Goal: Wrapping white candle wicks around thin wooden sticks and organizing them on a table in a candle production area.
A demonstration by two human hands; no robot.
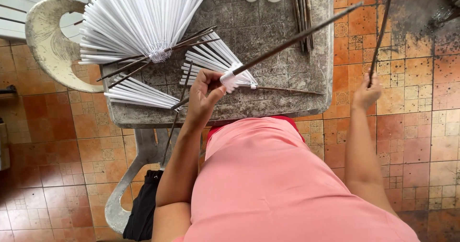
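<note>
Gripping rods, both hands [203,91] overhang table edge [220,117].

Under the left hand [203,91] lies the table [268,36]: grey, stone-like, rough, matt and stained dark. The long rod [297,38] gripped in this hand looks dull, dark and thin, with a white wrapped band [229,79] at the grip, soft and fibrous. Beyond the left hand, the fan of white sticks [139,17] appears smooth with a slight sheen, like plastic or coated paper. The right hand [366,93] holds a second dark rod [381,31], matt. Below both hands, the floor tiles [417,127] are orange, worn and grimy.
</note>
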